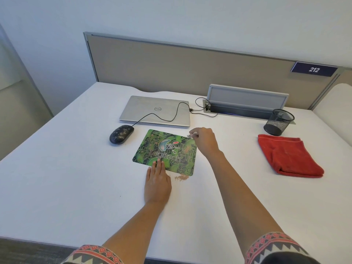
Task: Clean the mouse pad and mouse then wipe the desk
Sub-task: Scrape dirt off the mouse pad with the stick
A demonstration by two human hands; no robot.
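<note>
Office cubicle: numbered partition (190,69), laptop (155,111), pen cup (279,121).

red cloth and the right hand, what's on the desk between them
Nothing: in the head view, bare white desk separates the right hand from the red cloth.

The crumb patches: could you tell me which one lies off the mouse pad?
The pile on the bare desk by the mouse pad's near edge.

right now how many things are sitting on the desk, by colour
Silver: 1, laptop
Black: 2, mouse, mesh pen cup
Green: 1, mouse pad
Red: 1, cloth
Total: 5
</note>
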